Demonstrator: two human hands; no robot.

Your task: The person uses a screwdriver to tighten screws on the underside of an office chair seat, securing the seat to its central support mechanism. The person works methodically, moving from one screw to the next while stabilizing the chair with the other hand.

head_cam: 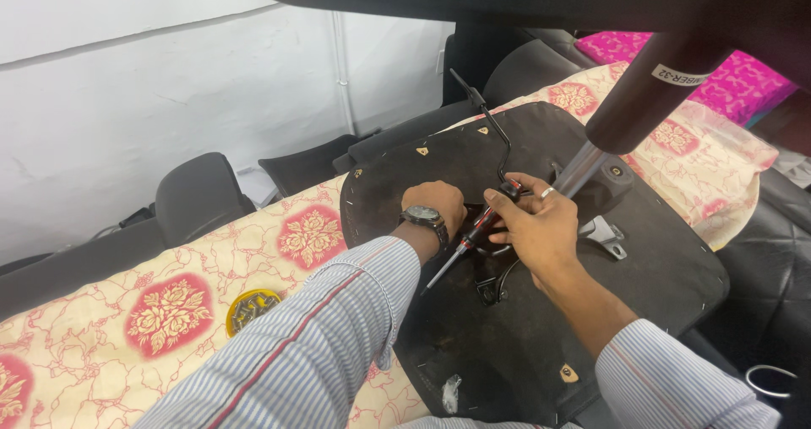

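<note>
Item: my left hand (435, 205). It is closed into a loose fist, knuckles up, and pressed down on the chair seat base (541, 311), a black board lying upside down. A wristwatch (425, 218) sits on the wrist, and my striped shirt sleeve (338, 344) runs back from it towards me. I cannot tell whether the fist grips anything underneath.

Item: my right hand (536, 226). The forearm comes in from the lower right, wrist bent inward, palm turned left. The fingers are curled and pinched around a screwdriver (469, 243) with a red and black handle. Its metal shaft slants down and left over the seat base, the tip just beside my left wrist. A ring (547, 192) shows on one finger.

Item: seat base. It lies across a cloth with a red flower pattern (169, 311), with both hands over its middle. A thin black lever (490, 125) rises from the base just behind my hands.

Item: metal column (583, 167). It stands up from the base just right of my right hand and widens into a black tube (650, 91) above.

Item: small round yellow tin (251, 308). It rests on the cloth, left of the base, well apart from my hands.
</note>
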